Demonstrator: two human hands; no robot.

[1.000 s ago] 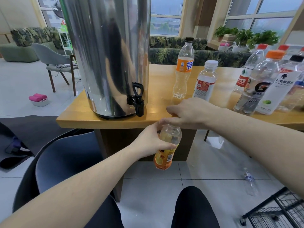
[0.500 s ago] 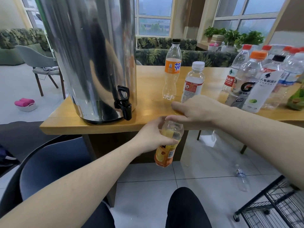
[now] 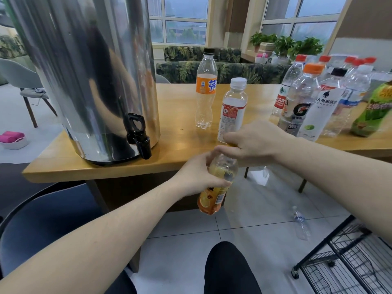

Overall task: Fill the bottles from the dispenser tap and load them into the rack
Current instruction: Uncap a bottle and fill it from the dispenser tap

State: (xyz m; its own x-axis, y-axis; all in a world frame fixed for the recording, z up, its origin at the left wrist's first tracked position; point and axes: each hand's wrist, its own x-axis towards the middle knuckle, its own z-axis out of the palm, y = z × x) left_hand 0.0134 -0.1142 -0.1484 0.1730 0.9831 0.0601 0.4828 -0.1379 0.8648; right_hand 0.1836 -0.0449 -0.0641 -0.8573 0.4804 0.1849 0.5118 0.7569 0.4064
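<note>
1. Left hand [image 3: 200, 174] is wrapped round the orange-label bottle [image 3: 214, 187], held just off the table [image 3: 174, 149] edge, right of the tap [image 3: 139, 137].
2. Right hand [image 3: 252, 141] is curled over its top, hiding the cap.
3. Capped bottles [image 3: 307, 98] crowd the table behind; rack [image 3: 347, 257] sits on the floor, lower right.

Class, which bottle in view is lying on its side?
The clear bottle on the floor tiles, beside the wire rack; all others stand upright or are held.

Pale tiled floor [image 3: 254, 209]; far leaf-patterned sofa [image 3: 222, 68] beneath daylit windows [image 3: 180, 18]; grey chair [image 3: 19, 81] at far left.
</note>
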